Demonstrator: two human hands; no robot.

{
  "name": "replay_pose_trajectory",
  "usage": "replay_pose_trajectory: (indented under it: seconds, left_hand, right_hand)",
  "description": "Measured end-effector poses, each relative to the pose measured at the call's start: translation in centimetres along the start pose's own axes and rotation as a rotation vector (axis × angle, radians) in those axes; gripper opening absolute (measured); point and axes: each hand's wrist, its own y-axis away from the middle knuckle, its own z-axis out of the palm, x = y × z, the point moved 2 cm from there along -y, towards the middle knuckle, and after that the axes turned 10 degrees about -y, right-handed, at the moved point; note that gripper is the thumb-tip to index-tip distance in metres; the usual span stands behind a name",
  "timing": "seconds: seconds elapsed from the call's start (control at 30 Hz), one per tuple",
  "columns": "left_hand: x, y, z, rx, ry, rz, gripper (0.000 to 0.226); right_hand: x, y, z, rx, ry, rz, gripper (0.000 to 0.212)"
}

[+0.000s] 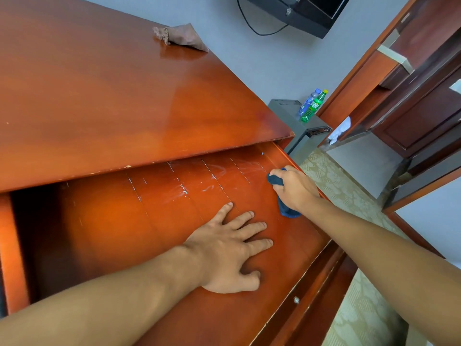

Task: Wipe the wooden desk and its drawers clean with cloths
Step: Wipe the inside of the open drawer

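Wooden and glossy red-brown, the desk (104,96) has its wide drawer (154,221) pulled out below the top's front edge. On the drawer floor the left hand (229,248) lies flat, fingers straight and spread, holding nothing. Beyond its fingertips, toward the drawer's right wall, the right hand (294,188) curls its fingers around a dark blue cloth (287,208), which touches the drawer floor and sticks out both past the knuckles and under the wrist. White smears and scratch lines (199,181) mark the floor just ahead of both hands' fingers. Far beyond them, a crumpled brown cloth (182,37) rests near the desk top's far edge. To the right of the right hand, two plastic bottles (311,104) lean on a grey metal box (296,126) on the floor.
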Motion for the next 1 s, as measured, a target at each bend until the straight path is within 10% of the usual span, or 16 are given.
replay_pose_trajectory:
  seconds: [0.33,0.6,0.87,1.0]
  left_hand:
    - [0.0,0.2,-0.1,0.003,-0.023,0.004,0.075]
    - [0.3,0.4,-0.3,0.001,-0.036,-0.001,0.075]
    - [1.1,2.5,-0.9,0.014,-0.227,-0.085,0.069]
    - [-0.1,7.1,-1.4,-0.034,-0.216,-0.13,0.065]
  right_hand:
    - [-1.5,-3.8,0.6,0.073,-0.006,0.216,0.031]
    - [-5.1,6.3,0.5,-0.153,-0.56,-0.073,0.043]
    - [-1.4,-2.9,1.2,0.074,-0.18,0.233,0.046]
    - [-6.0,0.0,1.4,0.095,-0.278,0.028,0.046]
